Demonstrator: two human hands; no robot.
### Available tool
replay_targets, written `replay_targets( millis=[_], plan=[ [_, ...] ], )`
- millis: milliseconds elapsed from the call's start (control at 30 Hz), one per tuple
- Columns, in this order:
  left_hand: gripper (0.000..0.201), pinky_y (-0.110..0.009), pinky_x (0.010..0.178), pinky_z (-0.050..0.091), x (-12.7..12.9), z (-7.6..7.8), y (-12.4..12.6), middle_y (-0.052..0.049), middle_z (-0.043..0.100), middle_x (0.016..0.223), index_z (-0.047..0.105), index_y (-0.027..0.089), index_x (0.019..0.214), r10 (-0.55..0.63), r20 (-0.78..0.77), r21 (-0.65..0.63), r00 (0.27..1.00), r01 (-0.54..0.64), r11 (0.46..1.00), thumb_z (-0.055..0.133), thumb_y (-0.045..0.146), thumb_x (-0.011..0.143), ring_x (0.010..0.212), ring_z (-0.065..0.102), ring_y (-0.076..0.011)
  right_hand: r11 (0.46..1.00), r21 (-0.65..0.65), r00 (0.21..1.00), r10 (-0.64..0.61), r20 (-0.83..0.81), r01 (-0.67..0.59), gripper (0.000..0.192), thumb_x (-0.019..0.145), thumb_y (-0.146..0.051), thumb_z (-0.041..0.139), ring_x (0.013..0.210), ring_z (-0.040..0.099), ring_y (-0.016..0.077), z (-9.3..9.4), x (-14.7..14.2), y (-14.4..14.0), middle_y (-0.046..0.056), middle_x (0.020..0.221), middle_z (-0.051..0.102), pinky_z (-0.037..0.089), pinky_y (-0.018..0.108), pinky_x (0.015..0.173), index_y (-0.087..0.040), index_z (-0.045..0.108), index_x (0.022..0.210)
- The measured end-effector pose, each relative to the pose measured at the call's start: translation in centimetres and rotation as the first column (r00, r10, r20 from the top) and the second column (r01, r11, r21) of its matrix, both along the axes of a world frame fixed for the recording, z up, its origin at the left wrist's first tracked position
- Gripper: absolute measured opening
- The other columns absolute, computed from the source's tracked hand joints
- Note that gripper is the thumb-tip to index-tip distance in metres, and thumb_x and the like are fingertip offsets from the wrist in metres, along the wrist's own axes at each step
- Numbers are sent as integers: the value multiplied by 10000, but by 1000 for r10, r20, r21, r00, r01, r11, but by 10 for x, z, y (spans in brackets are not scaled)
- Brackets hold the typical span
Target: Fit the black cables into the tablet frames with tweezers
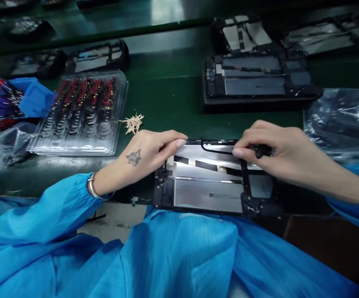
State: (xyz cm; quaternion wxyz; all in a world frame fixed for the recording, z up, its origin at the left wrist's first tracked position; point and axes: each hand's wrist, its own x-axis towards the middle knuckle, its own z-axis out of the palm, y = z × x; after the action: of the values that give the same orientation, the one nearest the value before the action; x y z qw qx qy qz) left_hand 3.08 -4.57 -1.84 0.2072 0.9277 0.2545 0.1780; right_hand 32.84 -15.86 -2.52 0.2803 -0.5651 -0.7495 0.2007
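Resting at the near edge of the green bench (167, 95), the open tablet chassis (210, 182) lies under both hands: left hand (145, 155) fingers press flat on its top-left corner; right hand (278, 153) pinches the black cable (216, 150) along its top edge.

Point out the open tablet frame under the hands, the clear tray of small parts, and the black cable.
open tablet frame (208, 194): head view, silver inner panel.
clear tray (83, 114): head view, middle rows.
black cable (215, 150): head view, mid-run.

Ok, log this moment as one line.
left hand: steadies open device frame | right hand: pinches black cable at top edge | beside: clear parts tray
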Motion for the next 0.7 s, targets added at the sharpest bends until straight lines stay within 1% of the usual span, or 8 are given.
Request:
replay_targets(
  millis=[67,133,233,333,433,533,633,700],
  plan=[
    [349,-198,661,476,4,-4,5,-12,819,997,764,182,1214,-34,-1,22,999,34,999,493,377,1114,830,762,-125,994,-110,1000,-11,20,13,237,973,-446,651,734,624,210,-2,9,-2,37,858,685,422,344,599,-260,736,852],
    [337,-212,690,494,8,-8,9,-20,815,1019,760,180,1190,-85,3,46,996,85,995,484,358,1116,844,762,-136,979,-199,999,-37,34,43,244,967,-452,651,752,637,213,-3,14,-2,53,897,687,437,353,630,-248,744,869],
    [310,-233,749,516,14,-13,12,-39,795,1010,744,163,1148,-181,19,91,983,179,980,478,318,1117,877,743,-148,951,-291,994,-89,61,103,271,939,-463,651,791,653,229,0,19,0,78,933,687,454,379,690,-222,752,865],
    [276,-261,802,532,20,-19,15,-65,753,1029,712,157,1154,-274,26,160,961,267,950,481,301,1115,938,702,-165,924,-356,988,-110,104,140,326,898,-510,634,793,654,260,3,19,5,97,937,683,453,413,705,-211,757,856],
    [254,-327,938,558,25,-26,18,-125,692,1260,651,150,1210,-363,27,165,931,354,921,480,310,1112,1129,661,-206,908,-388,983,-108,151,159,355,878,-538,609,785,648,280,4,19,10,108,945,682,451,435,705,-214,755,856],
    [269,-399,1069,550,28,-30,18,-176,595,1457,582,142,1278,-411,-2,99,912,409,907,466,322,1115,1298,609,-241,906,-392,980,-100,174,162,382,873,-579,591,781,643,290,2,19,13,106,943,681,452,444,708,-233,755,856],
    [264,-441,1134,532,31,-29,16,-205,528,1554,557,131,1294,-434,-71,73,898,439,896,441,287,1117,1403,563,-271,907,-387,978,-100,181,164,468,865,-695,579,750,632,289,0,22,14,96,920,678,445,437,688,-259,749,843],
    [250,-459,1149,524,33,-27,14,-215,510,1578,564,116,1263,-444,-113,89,889,454,887,425,263,1116,1429,553,-288,906,-387,977,-103,188,170,520,867,-758,563,719,621,281,-1,24,14,90,900,676,435,429,665,-271,743,835]
  ],
)
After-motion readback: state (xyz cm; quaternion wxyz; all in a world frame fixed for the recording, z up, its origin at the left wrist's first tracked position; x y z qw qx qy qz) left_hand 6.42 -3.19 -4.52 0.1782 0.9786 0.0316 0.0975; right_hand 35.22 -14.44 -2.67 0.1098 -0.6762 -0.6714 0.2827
